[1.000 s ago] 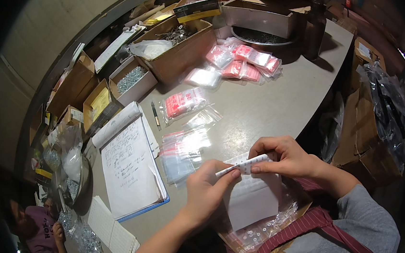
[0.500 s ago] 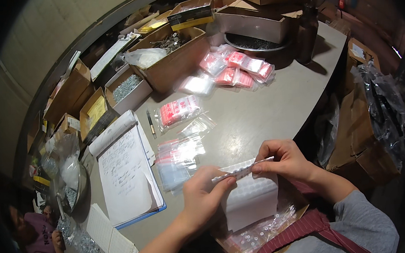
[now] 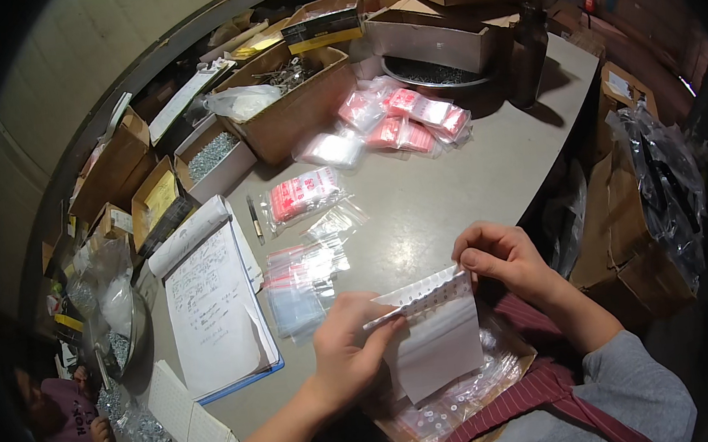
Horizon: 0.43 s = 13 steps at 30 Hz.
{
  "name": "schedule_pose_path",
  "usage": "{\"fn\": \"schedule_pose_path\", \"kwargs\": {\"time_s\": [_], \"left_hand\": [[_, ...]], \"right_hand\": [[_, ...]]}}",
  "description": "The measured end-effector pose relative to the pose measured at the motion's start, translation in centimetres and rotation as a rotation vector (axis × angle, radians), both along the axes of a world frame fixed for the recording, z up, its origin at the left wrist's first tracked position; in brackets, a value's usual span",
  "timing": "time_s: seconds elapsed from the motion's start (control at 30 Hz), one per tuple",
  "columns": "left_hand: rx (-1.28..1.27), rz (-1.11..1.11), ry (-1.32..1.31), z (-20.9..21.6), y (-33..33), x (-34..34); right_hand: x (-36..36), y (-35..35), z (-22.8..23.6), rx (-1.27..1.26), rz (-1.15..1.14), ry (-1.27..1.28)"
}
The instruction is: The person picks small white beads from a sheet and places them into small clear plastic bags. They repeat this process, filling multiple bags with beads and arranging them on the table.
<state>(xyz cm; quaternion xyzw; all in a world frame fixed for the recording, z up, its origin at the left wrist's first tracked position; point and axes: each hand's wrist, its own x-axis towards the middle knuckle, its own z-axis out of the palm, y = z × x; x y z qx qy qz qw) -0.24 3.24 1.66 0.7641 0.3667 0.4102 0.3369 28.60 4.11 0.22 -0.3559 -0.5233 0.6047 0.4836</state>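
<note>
A white sheet of small round stickers (image 3: 435, 357) hangs between my hands, its top edge folded over so that a printed strip shows. My left hand (image 3: 352, 339) pinches the left end of the fold between thumb and fingers. At the upper right corner of the sheet, my right hand (image 3: 501, 263) has its thumb and curled index finger closed on the edge; the exact fingertip contact is small in view. Beneath the sheet, a shallow cardboard box (image 3: 524, 359) at my lap holds clear plastic bags (image 3: 435, 420) with small white round pieces.
Flat zip bags (image 3: 293, 298) and a red-printed bag pack (image 3: 305, 193) lie ahead, beside a pen (image 3: 254, 217) and a clipboard (image 3: 210, 309). Hardware boxes (image 3: 286, 113) line the back. A dark bottle (image 3: 529, 58) stands far right. Another person (image 3: 73, 422) is at far left.
My right hand has slid right and slightly up along the fold to the sheet's corner. The folded strip is opened wider, showing more printed rows. My left hand keeps its hold.
</note>
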Motion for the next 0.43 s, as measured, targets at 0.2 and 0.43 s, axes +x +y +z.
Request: {"fn": "schedule_pose_path", "kwargs": {"time_s": [0.2,0.43], "left_hand": [[0.092,-0.063,-0.013,0.3,-0.1,-0.3],[0.115,-0.087,-0.023,0.5,-0.1,-0.3]], "right_hand": [[0.9,0.6,0.5,0.03,0.103,-0.051],[0.6,0.3,1.0,0.105,0.239,-0.11]]}}
